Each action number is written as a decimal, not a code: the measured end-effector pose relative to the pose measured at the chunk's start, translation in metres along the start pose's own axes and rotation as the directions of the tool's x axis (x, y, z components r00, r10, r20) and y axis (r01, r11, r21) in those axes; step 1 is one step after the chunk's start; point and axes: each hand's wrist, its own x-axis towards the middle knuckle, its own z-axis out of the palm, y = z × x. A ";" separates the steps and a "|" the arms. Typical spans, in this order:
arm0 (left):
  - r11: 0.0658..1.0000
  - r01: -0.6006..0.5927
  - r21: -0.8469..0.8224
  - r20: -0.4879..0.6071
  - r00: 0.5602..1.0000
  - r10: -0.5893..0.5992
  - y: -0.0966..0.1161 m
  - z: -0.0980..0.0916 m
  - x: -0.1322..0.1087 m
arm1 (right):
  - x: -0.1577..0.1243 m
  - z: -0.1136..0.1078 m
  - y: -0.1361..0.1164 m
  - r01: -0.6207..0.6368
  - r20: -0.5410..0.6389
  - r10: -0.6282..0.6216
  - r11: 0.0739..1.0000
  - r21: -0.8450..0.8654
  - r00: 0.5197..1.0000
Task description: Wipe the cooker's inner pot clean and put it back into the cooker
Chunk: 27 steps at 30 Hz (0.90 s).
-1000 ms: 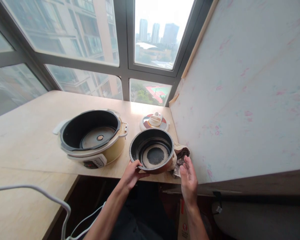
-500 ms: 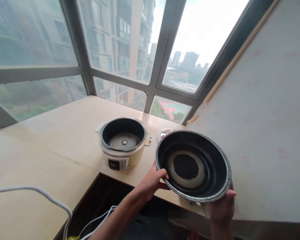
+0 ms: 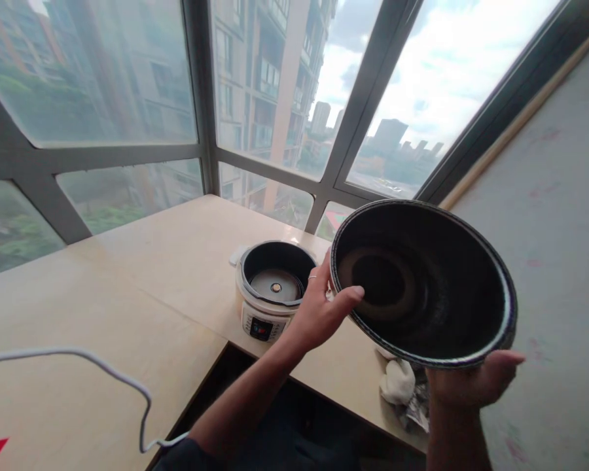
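A dark inner pot (image 3: 451, 281) with a worn ring on its bottom is held up in the air, tilted so that I look into it. My left hand (image 3: 324, 304) grips its left side, thumb over the rim and fingers behind. Under the lower right of the pot is my right hand (image 3: 476, 386), its thumb by the rim and most fingers hidden. The white electric pressure cooker body (image 3: 262, 307) stands on the counter to the left, its lid off. Inside it a round heating plate (image 3: 275, 286) shows. My left hand partly covers its right side in view.
The pale counter (image 3: 142, 275) runs up to large windows (image 3: 269, 85). A white cord (image 3: 93, 363) crosses it at left. Below the pot lie a white cloth (image 3: 397, 381) and crumpled plastic (image 3: 417, 412). A wall (image 3: 559, 261) closes the right side.
The pot has come up and nearer, and tilts more to the left. My left hand's thumb now reaches further over the rim. The whole view has shifted, uncovering the cloth.
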 end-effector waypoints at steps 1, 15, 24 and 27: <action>0.999 -0.022 0.023 -0.047 0.999 0.023 0.003 -0.008 0.003 | 0.000 0.014 0.001 0.027 -0.004 -0.027 0.999 0.044 1.000; 0.989 -0.046 0.142 -0.365 0.926 0.096 -0.001 -0.123 0.017 | -0.011 0.145 0.050 -0.193 0.274 0.110 0.935 0.297 0.955; 0.992 0.064 0.111 -0.381 0.924 -0.017 -0.015 -0.145 0.018 | -0.021 0.161 0.075 -0.320 0.328 0.220 0.902 0.291 0.919; 0.991 0.082 0.102 -0.412 0.911 -0.033 -0.022 -0.146 0.019 | -0.024 0.162 0.085 -0.317 0.331 0.217 0.904 0.286 0.918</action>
